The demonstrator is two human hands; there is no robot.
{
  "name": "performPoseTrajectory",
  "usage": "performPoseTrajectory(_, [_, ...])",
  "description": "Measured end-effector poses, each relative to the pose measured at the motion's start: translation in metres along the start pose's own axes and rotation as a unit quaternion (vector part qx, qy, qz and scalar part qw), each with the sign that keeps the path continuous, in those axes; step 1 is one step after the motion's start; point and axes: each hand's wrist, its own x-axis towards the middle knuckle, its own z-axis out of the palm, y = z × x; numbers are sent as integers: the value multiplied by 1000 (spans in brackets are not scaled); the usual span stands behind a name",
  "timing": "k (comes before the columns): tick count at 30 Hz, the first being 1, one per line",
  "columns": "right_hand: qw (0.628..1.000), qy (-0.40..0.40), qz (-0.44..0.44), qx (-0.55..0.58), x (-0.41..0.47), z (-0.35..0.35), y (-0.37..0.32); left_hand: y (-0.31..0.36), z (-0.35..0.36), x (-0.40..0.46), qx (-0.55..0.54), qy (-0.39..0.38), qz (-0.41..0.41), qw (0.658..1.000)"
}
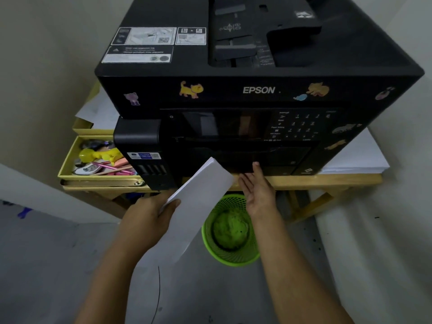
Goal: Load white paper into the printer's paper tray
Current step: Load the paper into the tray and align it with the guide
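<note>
Paper (198,202) sits gripped in our left hand (152,216) at seven o'clock of the printer (257,90), while our right hand (257,188), fingers straight, touches its front.

Two bare forearms come up from the bottom edge of the frame, with no sleeves, watch, bracelets or gloves on them. The left hand (149,213), at lower centre-left, and the right hand (258,190), at centre, are bare too, with no rings showing and short, unpainted nails.
</note>
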Motion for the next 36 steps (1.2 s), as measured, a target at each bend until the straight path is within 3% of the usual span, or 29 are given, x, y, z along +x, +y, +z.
performPoseTrajectory(8, [997, -8, -36, -69, 1, -1, -4, 12, 5, 28, 36, 38, 89, 995])
performPoseTrajectory(17, [992, 4, -22, -122, -7, -3, -11, 21, 3, 60, 121, 26, 74, 990])
performPoseTrajectory(27, [992, 18, -41, -116, -9, -4, -8, 17, 9, 58, 101, 39, 79, 991])
performPoseTrajectory(36, [988, 43, -45, -141, -21, -17, 0, 21, 1, 62, 98, -13, 70, 993])
